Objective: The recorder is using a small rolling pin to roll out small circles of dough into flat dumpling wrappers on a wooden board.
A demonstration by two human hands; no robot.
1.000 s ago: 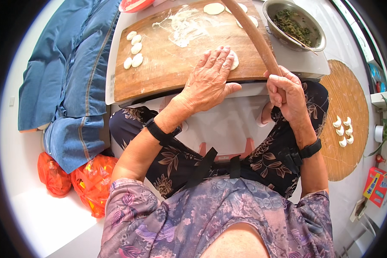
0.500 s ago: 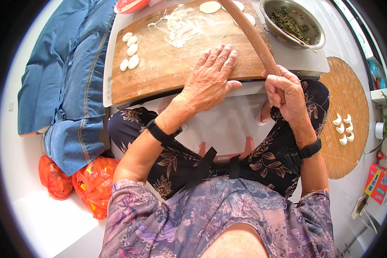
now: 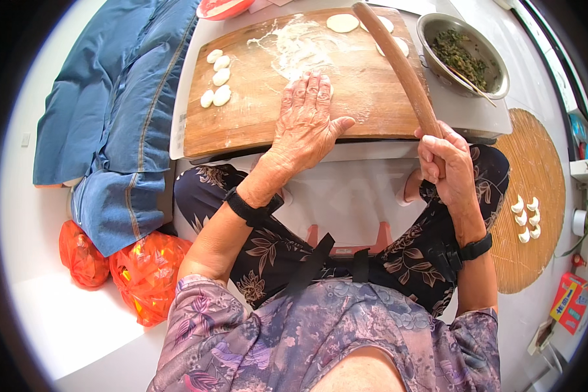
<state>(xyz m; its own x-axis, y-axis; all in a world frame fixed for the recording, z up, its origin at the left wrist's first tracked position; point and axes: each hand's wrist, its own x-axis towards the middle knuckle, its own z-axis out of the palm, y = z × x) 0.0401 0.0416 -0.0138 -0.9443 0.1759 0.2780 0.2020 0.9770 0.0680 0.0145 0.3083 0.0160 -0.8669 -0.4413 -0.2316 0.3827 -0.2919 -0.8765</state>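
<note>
My left hand (image 3: pixel 304 124) lies palm down on a floured wooden board (image 3: pixel 248 127), fingers stretched out next to a patch of flour (image 3: pixel 300 49). Whatever may be under the palm is hidden. My right hand (image 3: pixel 445 157) is wrapped around the near end of a wooden rolling pin (image 3: pixel 398 62), which slants away over the board's right side. Several small white dough pieces (image 3: pixel 221 76) sit at the board's left. Three flat round dough wrappers (image 3: pixel 342 23) lie at the far right, two partly behind the pin.
A metal bowl of chopped green filling (image 3: pixel 460 52), with chopsticks (image 3: pixel 470 85) in it, stands right of the board. Several dumplings (image 3: pixel 520 219) rest on a round woven mat (image 3: pixel 532 163) at the right. Blue denim cloth (image 3: pixel 111 117) and red plastic bags (image 3: pixel 151 274) are at the left.
My left hand has slid left across the board, toward the flour patch, still flat. My right hand keeps its hold on the rolling pin. The whole view has shifted slightly.
</note>
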